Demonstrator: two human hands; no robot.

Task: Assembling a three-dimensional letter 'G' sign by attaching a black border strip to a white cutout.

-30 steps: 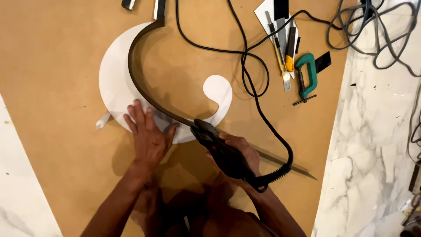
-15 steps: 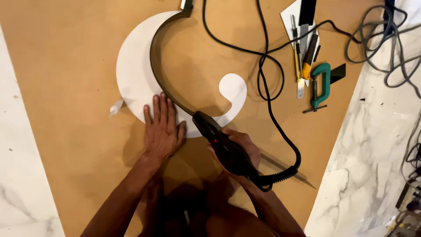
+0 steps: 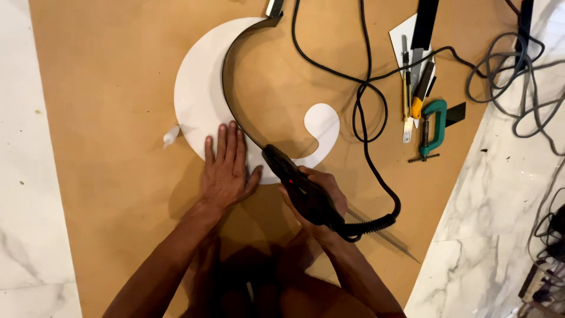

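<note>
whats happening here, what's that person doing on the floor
A person kneels over a brown board. The left hand presses flat on a white curved cutout. The right hand grips a black corded tool, its nose at a dark strip standing on edge along the cutout's inner curve. A green clamp and knives lie to the right.
</note>
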